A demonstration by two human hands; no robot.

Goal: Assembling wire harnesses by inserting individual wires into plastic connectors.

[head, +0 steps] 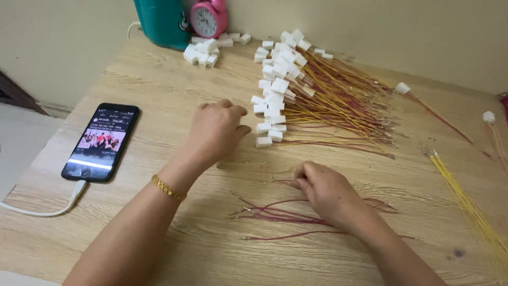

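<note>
My right hand [325, 190] pinches red wires [296, 214], lying left-right. Left hand [217, 130], loosely curled and holding nothing, sits near the white connectors [272, 114]; phone [100, 142] far left.

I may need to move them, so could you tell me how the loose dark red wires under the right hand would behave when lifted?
The dark red wires look thin and curved, so probably floppy and light. Lying loose and crossed, they may tangle.
</note>
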